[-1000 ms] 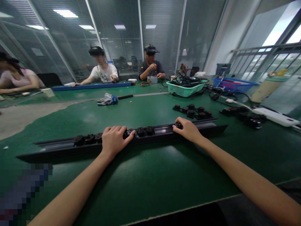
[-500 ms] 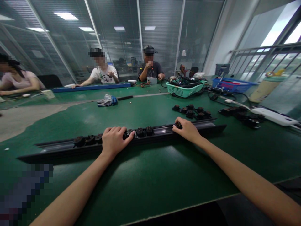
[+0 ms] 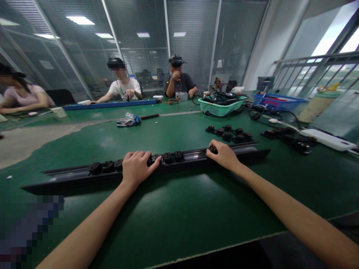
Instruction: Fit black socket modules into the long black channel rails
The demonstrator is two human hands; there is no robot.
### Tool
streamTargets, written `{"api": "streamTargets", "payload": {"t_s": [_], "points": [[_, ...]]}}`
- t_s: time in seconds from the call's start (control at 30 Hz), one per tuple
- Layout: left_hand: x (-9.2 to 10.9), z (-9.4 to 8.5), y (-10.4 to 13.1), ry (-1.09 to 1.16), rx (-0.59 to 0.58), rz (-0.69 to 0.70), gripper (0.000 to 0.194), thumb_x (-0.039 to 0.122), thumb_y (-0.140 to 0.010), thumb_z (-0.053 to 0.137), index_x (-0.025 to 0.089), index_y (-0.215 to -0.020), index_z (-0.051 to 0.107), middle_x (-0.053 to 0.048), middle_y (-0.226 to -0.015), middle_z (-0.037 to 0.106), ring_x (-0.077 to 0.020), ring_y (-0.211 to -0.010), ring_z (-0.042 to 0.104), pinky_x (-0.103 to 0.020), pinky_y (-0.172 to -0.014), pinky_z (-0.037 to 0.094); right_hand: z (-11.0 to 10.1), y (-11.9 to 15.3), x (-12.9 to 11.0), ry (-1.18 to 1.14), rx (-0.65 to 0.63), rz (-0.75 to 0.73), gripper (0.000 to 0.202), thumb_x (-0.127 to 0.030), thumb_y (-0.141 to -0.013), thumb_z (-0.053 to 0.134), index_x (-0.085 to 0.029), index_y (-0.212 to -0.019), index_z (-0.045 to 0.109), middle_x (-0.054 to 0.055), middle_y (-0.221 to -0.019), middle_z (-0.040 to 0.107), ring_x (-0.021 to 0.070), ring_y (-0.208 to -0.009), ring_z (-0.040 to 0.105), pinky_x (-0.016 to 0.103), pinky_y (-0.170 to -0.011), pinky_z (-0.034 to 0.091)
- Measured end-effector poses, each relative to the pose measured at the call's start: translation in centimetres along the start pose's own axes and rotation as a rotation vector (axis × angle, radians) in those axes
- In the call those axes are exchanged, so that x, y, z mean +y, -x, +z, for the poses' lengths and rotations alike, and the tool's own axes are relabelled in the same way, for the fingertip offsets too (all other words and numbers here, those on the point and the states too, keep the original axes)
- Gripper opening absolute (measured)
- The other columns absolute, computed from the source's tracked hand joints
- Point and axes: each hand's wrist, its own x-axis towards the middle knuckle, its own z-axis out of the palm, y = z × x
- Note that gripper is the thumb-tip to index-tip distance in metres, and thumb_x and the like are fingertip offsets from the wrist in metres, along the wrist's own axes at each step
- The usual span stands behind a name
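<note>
A long black metal channel lies across the green table, with several round black socket modules seated in a row along it. My left hand is wrapped over the channel near its middle, fingers behind and thumb along the near side. It covers part of the row. Farther right, my right hand is closed around a single black socket module at the channel's upper edge. Whether that module touches the channel floor is hidden by my fingers.
Several loose black modules lie behind the channel, and more lie beside a white power strip. Farther back are a green basket of cables, a blue bin and gloves. Three people sit across the table.
My hands, the channel and the modules stay as they were. Across the table, the person in white has lowered a hand toward the table.
</note>
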Motion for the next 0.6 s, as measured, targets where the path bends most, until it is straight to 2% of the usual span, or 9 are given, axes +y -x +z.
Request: {"api": "streamTargets", "payload": {"t_s": [0.6], "points": [[-0.05,-0.03,-0.03,0.046,0.004,-0.008,0.048,0.059,-0.094,0.041,0.022,-0.081,0.068,-0.009,-0.082,0.072,-0.0272,-0.080,0.065,-0.041,-0.079,0.039,-0.33,-0.38,0.63,-0.085,-0.016,-0.075,0.014,-0.034,-0.084,0.054,-0.022,-0.081,0.048,0.004,-0.081,0.059,0.0191,-0.077,0.053,0.031,-0.073,0.039]]}}
